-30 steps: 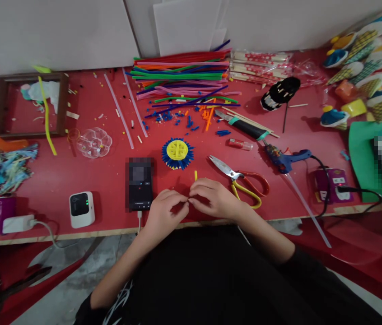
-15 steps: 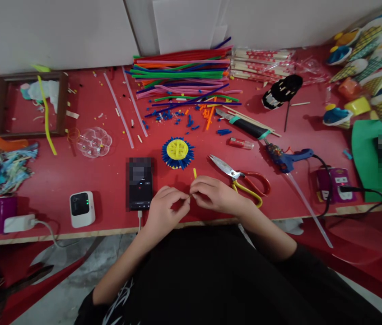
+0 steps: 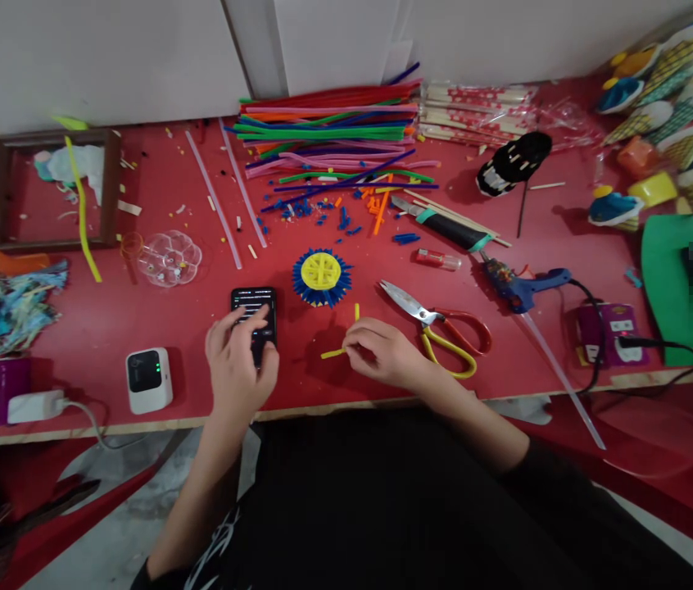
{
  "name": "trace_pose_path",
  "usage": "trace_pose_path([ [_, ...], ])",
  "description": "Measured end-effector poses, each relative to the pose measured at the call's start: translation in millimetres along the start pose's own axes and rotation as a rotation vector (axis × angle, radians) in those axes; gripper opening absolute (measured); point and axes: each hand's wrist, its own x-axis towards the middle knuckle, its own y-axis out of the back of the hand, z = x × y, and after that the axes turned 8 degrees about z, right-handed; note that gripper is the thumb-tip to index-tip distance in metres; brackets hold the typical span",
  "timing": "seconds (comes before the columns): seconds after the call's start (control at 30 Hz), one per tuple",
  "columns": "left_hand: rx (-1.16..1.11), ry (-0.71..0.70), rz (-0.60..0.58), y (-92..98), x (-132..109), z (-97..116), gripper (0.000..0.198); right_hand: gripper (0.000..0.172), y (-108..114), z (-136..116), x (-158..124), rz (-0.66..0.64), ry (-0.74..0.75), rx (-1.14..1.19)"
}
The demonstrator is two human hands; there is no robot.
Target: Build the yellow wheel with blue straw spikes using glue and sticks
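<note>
My left hand (image 3: 239,360) is over a black phone (image 3: 252,299), its fingers apart and at the lit screen. Between thumb and fingers, my right hand (image 3: 383,351) pinches a short yellow pipe cleaner (image 3: 332,353), one end of which sticks out to the left. Another bit of yellow (image 3: 357,311) shows just above the knuckles; whether it joins the held piece I cannot tell. Beyond the hands lies a round craft piece (image 3: 322,274) with a yellow crossed centre and a spiky blue rim. Scissors (image 3: 429,319) with red and yellow handles rest right of my right hand.
Coloured pipe cleaners (image 3: 328,131) are piled at the back. A glue gun (image 3: 518,285) with its cord, a utility knife (image 3: 450,229) and a purple power socket (image 3: 613,336) are to the right. A white device (image 3: 148,381) and a wooden frame (image 3: 111,188) are at left.
My left hand has let go of the pinched yellow piece and moved left onto the phone, whose screen now shows bright lines. My right hand stays nearly in place, with the yellow end now visible.
</note>
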Motion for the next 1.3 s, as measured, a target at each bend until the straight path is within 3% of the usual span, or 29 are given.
trace_pose_path([
  [0.1, 0.084, 0.016, -0.002, 2.7, -1.8, -18.1, 0.031, 0.011, -4.8, 0.1, -4.8, 0.031, -0.012, 0.006],
  [0.2, 0.123, 0.038, -0.02, 1.2, -4.4, -23.3, 0.032, 0.01, -8.3, -0.2, -6.1, 0.057, -0.022, 0.006],
  [0.33, 0.09, 0.053, -0.01, 1.2, -5.7, -19.8, 0.033, 0.009, -8.3, -1.2, -4.2, 0.086, -0.03, -0.001],
  [0.5, 0.057, -0.034, 0.067, 7.2, -9.5, -18.1, 0.025, 0.01, -2.8, -2.0, -3.5, 0.118, -0.058, -0.003],
  [0.87, 0.079, -0.2, -0.007, 9.8, -22.0, -22.2, 0.02, 0.013, -2.4, -0.7, -6.4, 0.179, -0.116, 0.008],
  [1.0, -0.069, -0.111, 0.004, 13.1, -19.5, -7.2, 0.022, 0.031, -1.9, -2.4, -7.3, 0.199, -0.142, 0.025],
  [1.07, -0.222, 0.037, -0.108, 11.0, -16.9, 5.5, 0.019, 0.037, -2.2, -4.6, -6.6, 0.21, -0.165, 0.027],
  [1.13, -0.425, 0.145, -0.384, 4.9, -13.1, 19.5, 0.024, 0.033, -2.4, -7.7, -4.8, 0.229, -0.186, 0.022],
  [1.17, -0.496, 0.191, -0.457, 0.9, -10.7, 26.2, 0.028, 0.029, -2.4, -9.4, -3.7, 0.241, -0.192, 0.022],
  [1.3, -0.508, 0.15, -0.528, -13.3, 1.6, 47.0, 0.034, 0.019, 0.5, -15.2, 0.4, 0.269, -0.162, 0.017],
])
